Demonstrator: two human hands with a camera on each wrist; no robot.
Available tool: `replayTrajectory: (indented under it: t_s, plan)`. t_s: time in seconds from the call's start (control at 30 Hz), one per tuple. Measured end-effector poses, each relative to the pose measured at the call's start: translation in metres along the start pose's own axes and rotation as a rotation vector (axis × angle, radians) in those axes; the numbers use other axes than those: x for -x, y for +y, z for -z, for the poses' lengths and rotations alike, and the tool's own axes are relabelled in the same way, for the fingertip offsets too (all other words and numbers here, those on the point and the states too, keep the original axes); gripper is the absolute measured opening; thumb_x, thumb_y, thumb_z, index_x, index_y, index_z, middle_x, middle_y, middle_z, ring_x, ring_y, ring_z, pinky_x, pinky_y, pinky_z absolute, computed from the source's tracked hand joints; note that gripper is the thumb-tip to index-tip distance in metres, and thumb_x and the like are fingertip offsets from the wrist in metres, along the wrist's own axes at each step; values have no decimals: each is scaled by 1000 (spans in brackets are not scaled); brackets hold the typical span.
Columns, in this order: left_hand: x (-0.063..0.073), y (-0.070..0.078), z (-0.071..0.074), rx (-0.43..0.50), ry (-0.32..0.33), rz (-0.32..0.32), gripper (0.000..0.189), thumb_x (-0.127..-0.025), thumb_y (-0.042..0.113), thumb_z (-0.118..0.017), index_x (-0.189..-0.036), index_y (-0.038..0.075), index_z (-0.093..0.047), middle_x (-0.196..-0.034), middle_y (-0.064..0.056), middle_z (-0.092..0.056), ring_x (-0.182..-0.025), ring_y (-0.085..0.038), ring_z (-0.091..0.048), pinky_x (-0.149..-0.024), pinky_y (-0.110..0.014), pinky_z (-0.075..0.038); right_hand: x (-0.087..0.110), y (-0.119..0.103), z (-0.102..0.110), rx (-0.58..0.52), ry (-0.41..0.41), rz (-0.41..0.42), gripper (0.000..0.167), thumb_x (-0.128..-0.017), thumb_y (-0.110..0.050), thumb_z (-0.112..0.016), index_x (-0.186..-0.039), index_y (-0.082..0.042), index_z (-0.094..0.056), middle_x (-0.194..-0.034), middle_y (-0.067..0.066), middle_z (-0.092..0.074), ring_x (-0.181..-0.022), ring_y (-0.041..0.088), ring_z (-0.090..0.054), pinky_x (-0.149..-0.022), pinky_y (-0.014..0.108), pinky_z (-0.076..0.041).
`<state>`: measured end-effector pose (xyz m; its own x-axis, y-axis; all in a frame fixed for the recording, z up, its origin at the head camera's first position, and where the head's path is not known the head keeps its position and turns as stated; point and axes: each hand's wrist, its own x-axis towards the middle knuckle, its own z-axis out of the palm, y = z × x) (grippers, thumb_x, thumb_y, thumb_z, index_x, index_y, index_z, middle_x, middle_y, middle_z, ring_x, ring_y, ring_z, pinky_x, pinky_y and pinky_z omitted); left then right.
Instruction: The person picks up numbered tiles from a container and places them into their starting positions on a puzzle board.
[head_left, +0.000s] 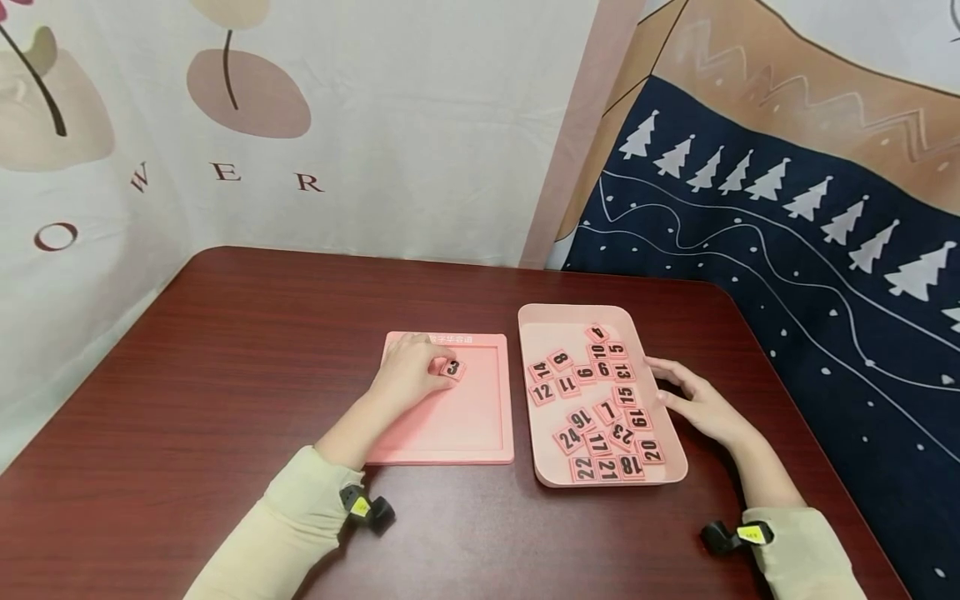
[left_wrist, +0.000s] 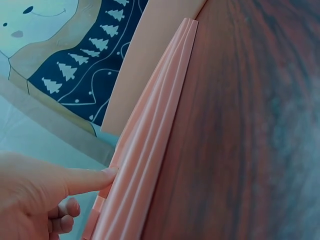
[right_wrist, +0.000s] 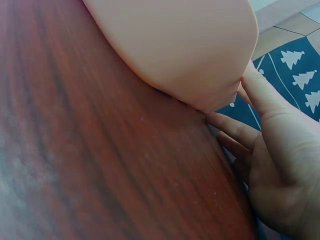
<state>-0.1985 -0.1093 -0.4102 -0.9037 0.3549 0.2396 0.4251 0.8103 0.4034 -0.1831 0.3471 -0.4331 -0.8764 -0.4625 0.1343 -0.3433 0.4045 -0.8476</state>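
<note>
My left hand (head_left: 408, 371) is over the upper part of a pink square board (head_left: 465, 425) with a raised rim. Between its thumb and index finger it pinches a small pink tile marked 3 (head_left: 453, 369). The palm and fingers hide the board's upper left corner. In the left wrist view, the thumb (left_wrist: 90, 180) lies at the board's edge. My right hand (head_left: 701, 404) touches the right side of a pale pink tray (head_left: 551, 442) with extended fingers. The right wrist view shows its thumb (right_wrist: 260, 90) at the tray's rim and a fingertip low at its side.
Several number tiles (head_left: 600, 443) lie scattered in the tray, mostly toward its right and near end, some turned sideways or upside down. Board and tray stand side by side on a dark red wooden table (head_left: 262, 333). Printed cloths (head_left: 420, 167) hang behind and at the right.
</note>
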Motion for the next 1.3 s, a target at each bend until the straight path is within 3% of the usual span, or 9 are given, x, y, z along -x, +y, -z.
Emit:
replayTrajectory:
  t_s: [0.13,0.3,0.63,0.83,1.03,1.17,1.3]
  plan:
    - [-1,-3,-1,6,-4,-4,28,-73,20,-83,-100,16,-77,-73,4,-58,-87,-25,-54,-84,-43,-37,0,0,-1,10,-3,3,53,-95,0,-54,-145,-3,-37,-137,25,-45,-122,2,-43,-96,15,-31]
    - [-4,-6,-3,0,48,23,24,-74,23,-83,-96,16,-78,-66,4,-56,-80,-24,-53,-87,-45,-35,1,1,-1,27,5,-5,53,-95,-1,-55,-145,-4,-37,-137,24,-45,-121,-1,-42,-95,13,-30]
    - [-6,-8,-4,-1,73,127,27,-74,27,-82,-99,17,-77,-73,0,-54,-79,-27,-49,-74,-43,-36,2,0,-1,19,10,-14,52,-95,-2,-55,-145,-3,-37,-136,25,-45,-120,-1,-42,-94,13,-31]
    - [-8,-10,-6,15,82,173,30,-75,28,-82,-102,15,-76,-79,-4,-60,-84,-29,-51,-76,-45,-37,1,0,-1,20,7,-16,53,-95,-2,-55,-145,-4,-37,-137,24,-45,-120,-1,-42,-95,13,-31]
    - [-9,-11,-6,38,96,173,33,-73,27,-82,-103,13,-76,-79,-5,-59,-83,-29,-51,-77,-45,-37,1,1,0,27,5,-16,52,-96,-3,-54,-145,-4,-38,-136,24,-46,-120,0,-42,-95,14,-30]
    - [-11,-1,1,48,103,144,33,-74,24,-81,-104,13,-75,-79,-5,-59,-82,-28,-51,-76,-45,-37,1,1,0,18,-1,-12,52,-96,-3,-54,-145,-5,-38,-137,23,-46,-121,1,-43,-96,15,-31]
    - [-18,22,12,129,74,91,33,-76,22,-79,-107,12,-74,-78,-8,-57,-79,-24,-48,-74,-42,-35,1,1,0,20,-6,-11,52,-96,-4,-54,-145,-5,-37,-137,22,-46,-121,2,-43,-96,15,-31]
